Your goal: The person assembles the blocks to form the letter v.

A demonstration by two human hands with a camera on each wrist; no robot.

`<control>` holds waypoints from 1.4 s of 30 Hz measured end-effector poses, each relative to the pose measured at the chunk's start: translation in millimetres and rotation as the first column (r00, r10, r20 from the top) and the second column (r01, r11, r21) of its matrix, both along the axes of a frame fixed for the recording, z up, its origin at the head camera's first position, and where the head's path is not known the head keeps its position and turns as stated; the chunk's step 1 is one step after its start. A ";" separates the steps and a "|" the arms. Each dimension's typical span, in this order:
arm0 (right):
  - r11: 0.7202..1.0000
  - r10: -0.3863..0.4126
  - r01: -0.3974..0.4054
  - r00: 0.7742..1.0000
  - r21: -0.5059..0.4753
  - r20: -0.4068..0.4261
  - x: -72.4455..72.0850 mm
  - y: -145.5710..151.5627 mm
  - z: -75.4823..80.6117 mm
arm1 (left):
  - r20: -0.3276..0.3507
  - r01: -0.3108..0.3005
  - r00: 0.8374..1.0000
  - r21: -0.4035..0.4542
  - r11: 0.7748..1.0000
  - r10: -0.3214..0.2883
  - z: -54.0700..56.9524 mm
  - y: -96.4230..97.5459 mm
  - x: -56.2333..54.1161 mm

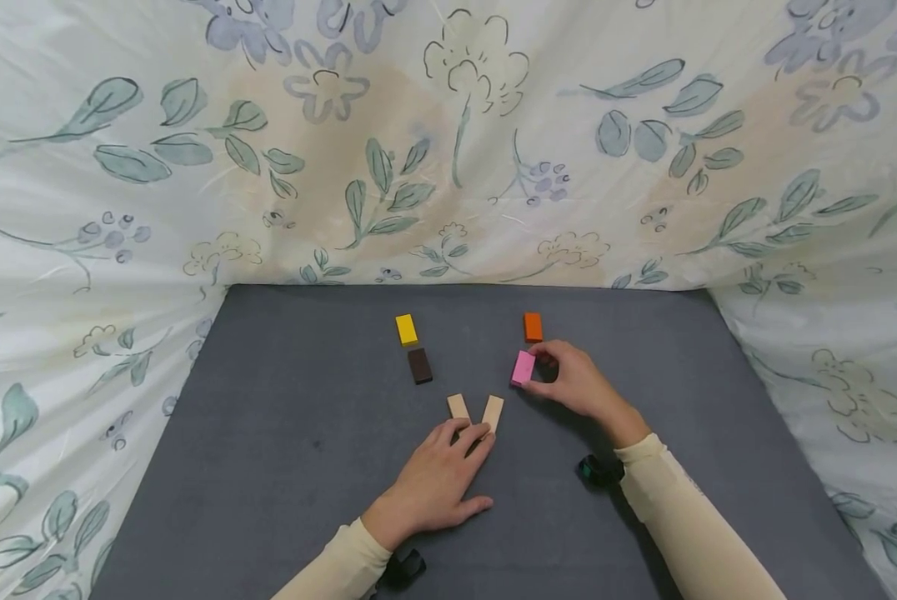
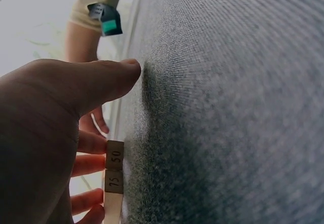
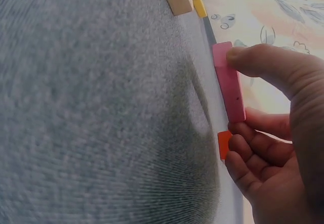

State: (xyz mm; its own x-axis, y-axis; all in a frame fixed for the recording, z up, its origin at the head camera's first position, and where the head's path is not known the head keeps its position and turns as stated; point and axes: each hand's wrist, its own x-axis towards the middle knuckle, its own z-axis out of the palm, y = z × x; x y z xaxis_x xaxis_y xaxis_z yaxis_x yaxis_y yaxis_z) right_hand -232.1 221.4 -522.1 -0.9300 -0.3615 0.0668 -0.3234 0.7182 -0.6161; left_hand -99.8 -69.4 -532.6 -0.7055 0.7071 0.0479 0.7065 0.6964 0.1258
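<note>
In the head view my right hand (image 1: 578, 385) pinches a pink block (image 1: 523, 367) between thumb and fingers. The right wrist view shows the thumb at one end of that pink block (image 3: 230, 82) and fingertips at the other. My left hand (image 1: 437, 479) lies low over the table, its spread fingertips touching the near ends of two plain wooden blocks, a left one (image 1: 458, 406) and a right one (image 1: 493, 410), set in a V. Its thumb sticks out to the side. Seen from the left wrist, the wooden block ends read 50 (image 2: 115, 155) and 75 (image 2: 114, 182).
An orange block (image 1: 533, 327) lies just beyond the pink one. To the left, a yellow block (image 1: 407, 330) and a dark brown block (image 1: 420, 366) lie nearly end to end. The grey tabletop (image 1: 283, 467) meets a flowered cloth (image 1: 388, 208) at its back edge.
</note>
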 end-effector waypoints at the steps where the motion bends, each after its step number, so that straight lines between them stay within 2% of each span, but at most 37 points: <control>1: 1.000 0.002 -0.002 1.000 0.004 -0.002 0.4 -0.7 0.9 | 0.000 -0.001 1.000 -0.002 1.000 0.001 -0.3 0.1 0.0; 16: 1.000 0.016 -0.016 0.999 0.002 -0.029 8.4 -12.2 3.3 | -0.022 0.003 1.000 0.015 1.000 -0.003 -4.1 1.2 1.3; 35: 0.998 0.052 -0.052 0.998 0.020 -0.046 8.1 -24.5 -5.0 | -0.029 -0.009 1.000 0.008 1.000 0.009 -4.6 1.6 0.8; 42: 0.998 0.057 -0.056 0.997 0.014 -0.050 9.7 -28.5 -2.0 | -0.035 -0.011 0.999 0.011 1.000 0.012 -4.8 1.6 0.8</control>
